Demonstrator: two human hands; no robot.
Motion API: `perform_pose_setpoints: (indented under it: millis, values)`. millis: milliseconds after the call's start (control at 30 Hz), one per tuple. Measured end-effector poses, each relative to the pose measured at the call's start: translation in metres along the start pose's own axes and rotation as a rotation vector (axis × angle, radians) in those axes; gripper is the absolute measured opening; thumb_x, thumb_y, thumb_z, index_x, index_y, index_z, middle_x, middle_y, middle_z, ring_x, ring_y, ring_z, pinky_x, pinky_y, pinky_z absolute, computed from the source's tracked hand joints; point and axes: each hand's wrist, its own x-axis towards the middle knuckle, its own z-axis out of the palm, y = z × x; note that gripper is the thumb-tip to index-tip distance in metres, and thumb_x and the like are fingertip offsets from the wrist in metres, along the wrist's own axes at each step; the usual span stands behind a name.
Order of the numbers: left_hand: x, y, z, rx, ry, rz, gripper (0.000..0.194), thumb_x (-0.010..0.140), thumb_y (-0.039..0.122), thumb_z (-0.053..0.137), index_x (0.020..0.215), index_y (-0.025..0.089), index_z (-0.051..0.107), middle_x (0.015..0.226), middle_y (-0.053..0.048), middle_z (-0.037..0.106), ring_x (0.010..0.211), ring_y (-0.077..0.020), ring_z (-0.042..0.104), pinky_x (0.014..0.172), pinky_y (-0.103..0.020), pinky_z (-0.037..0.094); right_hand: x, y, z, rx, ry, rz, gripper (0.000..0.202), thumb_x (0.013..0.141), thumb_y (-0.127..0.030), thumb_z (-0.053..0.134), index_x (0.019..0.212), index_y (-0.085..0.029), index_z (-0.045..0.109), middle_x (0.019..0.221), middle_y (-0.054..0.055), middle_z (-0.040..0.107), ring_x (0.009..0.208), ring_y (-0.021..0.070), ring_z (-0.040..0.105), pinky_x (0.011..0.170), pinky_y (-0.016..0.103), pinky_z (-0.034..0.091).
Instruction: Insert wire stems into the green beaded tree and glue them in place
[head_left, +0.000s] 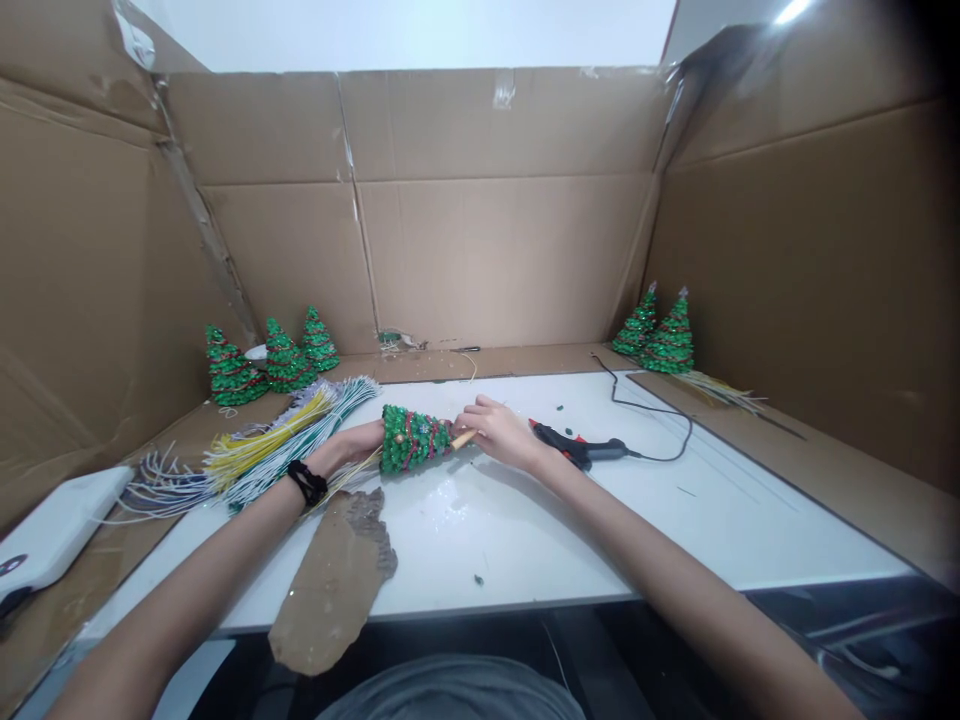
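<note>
A small green Christmas tree (414, 441) with red garland lies on its side above the white board, its tip toward the right. My left hand (366, 440) is closed at its wide base, with the fingers mostly hidden by the tree. Thin pale wires (352, 474) trail from that base beside my left wrist. At the tip, my right hand (491, 430) pinches a short tan stick (463, 439), which seems to touch the tree. A black and red glue gun (574, 443) lies just right of my right hand.
Bundled yellow, green and white wires (274, 440) lie at the left. Several finished-looking trees (289, 358) stand back left, and two trees (670, 335) back right. A torn cardboard piece (330, 590) overhangs the front edge. A white device (64, 525) sits far left. Cardboard walls (510, 260) enclose the board.
</note>
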Motion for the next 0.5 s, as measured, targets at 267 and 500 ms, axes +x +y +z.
perform_pose_setpoints:
  millis: [267,500]
  values:
    - [0.001,-0.013,-0.014,0.077,0.063,0.052,0.02,0.07,0.027,0.062,0.084,0.013,0.064,0.076,-0.002,0.064,0.079,-0.0162,0.057,0.076,-0.028,0.049,0.007,-0.01,0.005,0.547,-0.051,0.503,0.01,0.079,-0.023,0.046,0.073,-0.016,0.05,0.064,-0.003,0.046,0.058,0.0111,0.041,0.055,0.023,0.028]
    - [0.0,-0.007,-0.008,0.064,0.057,0.049,0.018,0.072,0.029,0.058,0.08,0.013,0.064,0.075,-0.003,0.063,0.08,-0.0172,0.057,0.076,-0.029,0.049,0.008,-0.014,0.0,0.475,-0.106,0.537,0.013,0.079,-0.015,0.044,0.067,-0.016,0.051,0.061,-0.002,0.046,0.057,0.011,0.041,0.054,0.023,0.027]
